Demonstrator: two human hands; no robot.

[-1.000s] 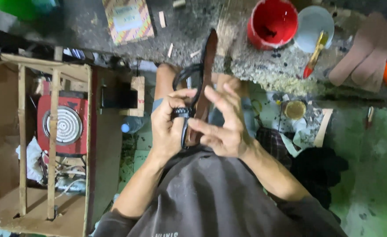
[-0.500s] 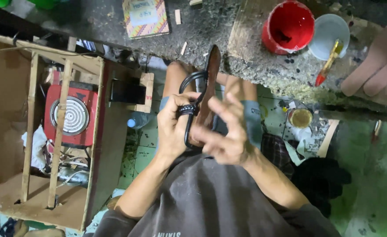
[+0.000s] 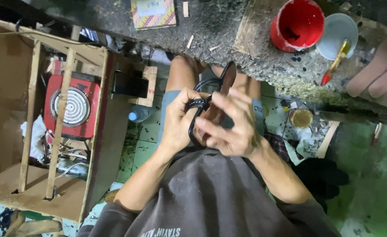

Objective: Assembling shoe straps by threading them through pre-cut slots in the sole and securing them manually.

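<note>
I hold a brown sandal sole (image 3: 225, 83) with black straps (image 3: 198, 105) over my lap, its toe pointing at the workbench. My left hand (image 3: 180, 120) grips the black braided strap on the sole's left side. My right hand (image 3: 228, 125) lies over the sole's heel part with its fingers spread across the leather, pressing it from the right. Most of the sole is hidden under my fingers.
The dark, stained workbench (image 3: 228, 35) runs across the top, with a red bucket (image 3: 298, 24), a white bowl with a brush (image 3: 337, 37), a small book (image 3: 153, 12) and tan sole pieces (image 3: 378, 70). A wooden frame (image 3: 61, 118) with a red hotplate (image 3: 70, 107) stands left. A small glue tin (image 3: 300, 117) sits on the floor.
The view has shifted slightly, so the bench sits higher in the picture. My right fingers have slid along the sole and spread wider. The left hand keeps its grip on the strap.
</note>
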